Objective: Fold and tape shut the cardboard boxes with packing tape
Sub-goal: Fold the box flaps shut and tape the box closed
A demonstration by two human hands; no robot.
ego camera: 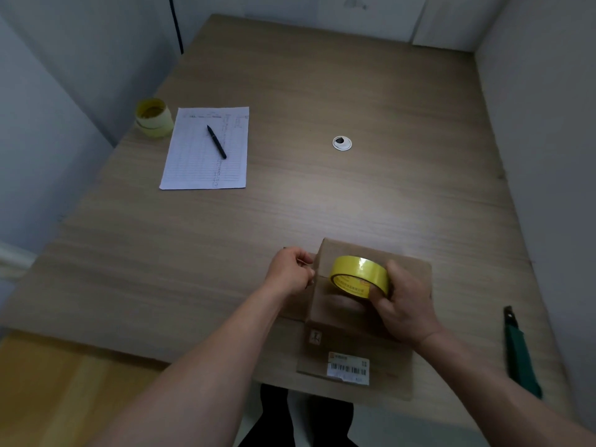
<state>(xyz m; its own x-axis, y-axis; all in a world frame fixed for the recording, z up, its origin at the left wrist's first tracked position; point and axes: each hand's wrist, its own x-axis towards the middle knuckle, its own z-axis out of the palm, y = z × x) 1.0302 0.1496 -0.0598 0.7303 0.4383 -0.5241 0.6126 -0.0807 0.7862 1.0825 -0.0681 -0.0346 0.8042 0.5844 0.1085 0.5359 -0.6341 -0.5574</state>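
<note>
A brown cardboard box (342, 317) with a barcode label (348, 369) on its near side stands at the table's front edge. Above its top my right hand (406, 304) grips a roll of yellow packing tape (358, 275). My left hand (290, 272) is at the box's left top edge, its fingers curled and pinching the pulled-out end of the tape against the cardboard there. The tape strip itself is barely visible between the hand and the roll.
A green utility knife (519, 350) lies at the right front of the wooden table (322, 195). At the back left are a printed sheet (206, 150) with a black pen (216, 141) on it and two stacked pale tape rolls (154, 117). A cable grommet (342, 143) sits mid-table.
</note>
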